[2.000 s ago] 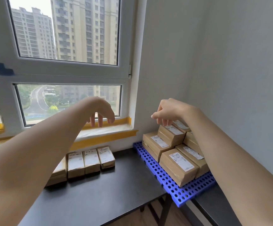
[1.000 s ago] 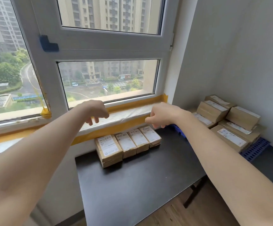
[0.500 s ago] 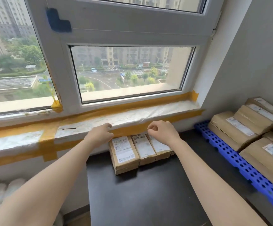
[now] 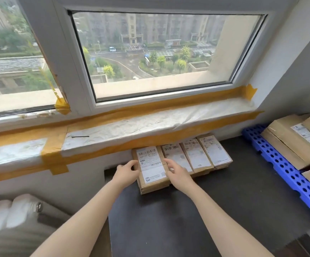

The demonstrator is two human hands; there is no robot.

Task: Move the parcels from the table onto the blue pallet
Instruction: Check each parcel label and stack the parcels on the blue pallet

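Against the wall under the window sill, 4 brown parcels lie flat in a row on the dark desk, white labels up, long sides touching. Leftmost parcel sits nearest the desk's left edge and appears to rest on another box beneath it — a second cardboard edge shows at its front.

Left hand: fingers curled against the left side of the leftmost parcel, thumb at its top edge — grasping that side. Right hand: fingers spread and lightly bent, lying over the right edge of the same parcel and partly over the second parcel; touching, but whether it grips cannot be told. Parcel is flat on the stack, not lifted.

Third parcel and fourth parcel lie untouched to the right.

Blue pallet — perforated plastic — sits on the desk's right part, well apart from the row. Larger brown boxes with labels are already on it, partly cut off by the frame edge.

Sill is covered in crinkled film held with yellow tape. White radiator at lower left, blurred.
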